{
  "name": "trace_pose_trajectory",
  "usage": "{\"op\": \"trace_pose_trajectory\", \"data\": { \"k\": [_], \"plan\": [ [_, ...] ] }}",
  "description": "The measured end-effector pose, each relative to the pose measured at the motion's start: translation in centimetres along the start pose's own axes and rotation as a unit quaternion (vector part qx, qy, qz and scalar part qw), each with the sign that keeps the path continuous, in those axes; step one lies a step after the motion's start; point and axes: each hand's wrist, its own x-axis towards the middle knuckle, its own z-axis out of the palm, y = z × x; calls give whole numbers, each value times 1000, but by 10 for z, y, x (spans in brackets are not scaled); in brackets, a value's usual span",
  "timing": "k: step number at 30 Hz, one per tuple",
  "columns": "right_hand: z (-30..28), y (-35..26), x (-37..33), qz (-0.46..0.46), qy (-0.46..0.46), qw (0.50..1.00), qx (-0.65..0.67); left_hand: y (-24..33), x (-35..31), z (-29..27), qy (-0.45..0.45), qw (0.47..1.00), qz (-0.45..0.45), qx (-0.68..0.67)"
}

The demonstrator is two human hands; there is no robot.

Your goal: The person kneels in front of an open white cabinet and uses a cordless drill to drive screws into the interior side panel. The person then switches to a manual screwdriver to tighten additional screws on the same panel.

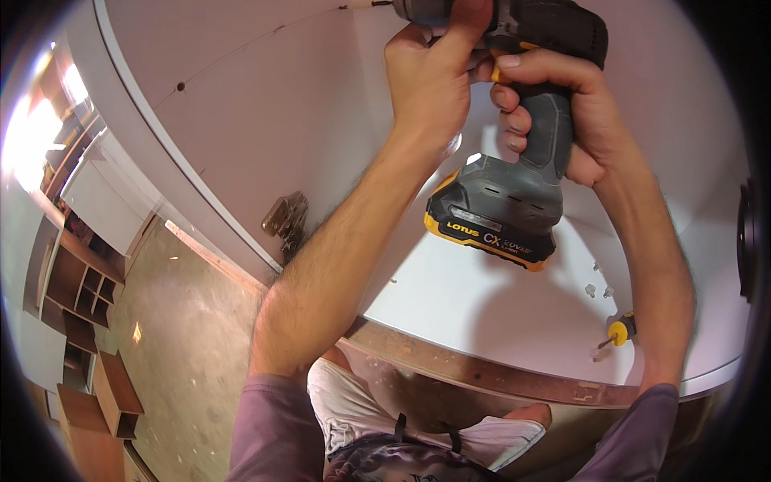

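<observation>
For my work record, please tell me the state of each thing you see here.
Drill: held, running or not unclear.
Battery: attached.
Left hand: gripping the drill's front.
Right hand: closed round the handle.
Screwdriver: lying on the white surface.
Small clear pieces: scattered there.
Hole: open, in the left panel.
Metal fitting: mounted on that panel.

Short purple sleeves (273, 426), dark patterned shirt front (393, 462), pale shorts (345, 402) (two dark cords (400, 428))

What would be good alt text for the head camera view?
A person's right hand grips a cordless drill by its handle while the left hand holds its front end, beside a pale panel. Below, a yellow-and-black screwdriver lies on a white surface.
</observation>
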Motion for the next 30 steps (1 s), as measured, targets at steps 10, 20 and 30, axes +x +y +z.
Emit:
{"op": "trace_pose_trajectory", "data": {
  "k": [10, 20, 30],
  "plan": [
    [7, 0, -3, 7, 9, 1000, -18, -4, 2, -1, 12, 1000, 14, 0],
    [3, -2, -2, 13, -22, 1000, -7, 0, 1, 3, 12, 999, 24, -31],
    [7, 1, -3, 18, -11, 1000, 10, 9, -9, 6, 83, 996, 38, -13]
  ]
}}
